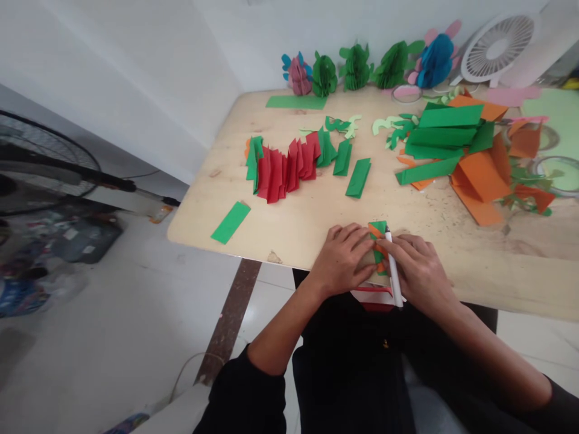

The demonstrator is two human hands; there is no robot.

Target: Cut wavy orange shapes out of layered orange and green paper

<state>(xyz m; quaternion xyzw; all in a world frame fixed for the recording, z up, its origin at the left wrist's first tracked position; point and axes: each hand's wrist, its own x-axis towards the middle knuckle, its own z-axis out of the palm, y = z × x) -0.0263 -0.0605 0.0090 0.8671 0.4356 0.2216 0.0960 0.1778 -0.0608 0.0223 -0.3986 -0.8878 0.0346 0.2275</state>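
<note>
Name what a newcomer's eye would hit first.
Red folded papers stand out first, on the left half of the wooden table. Along its back edge stand paper figures, the blue one nearest the white fan. At the near edge, the left hand and right hand touch a green-orange paper, the right holding a white pen.

I've got a pale wood surface (pixel 280 226): red folded papers (pixel 271 175) mid-left, green papers (pixel 447 136) and orange papers (pixel 487 172) piled right, paper figures (pixel 356 69) far, green piece (pixel 380 225) near edge.
</note>
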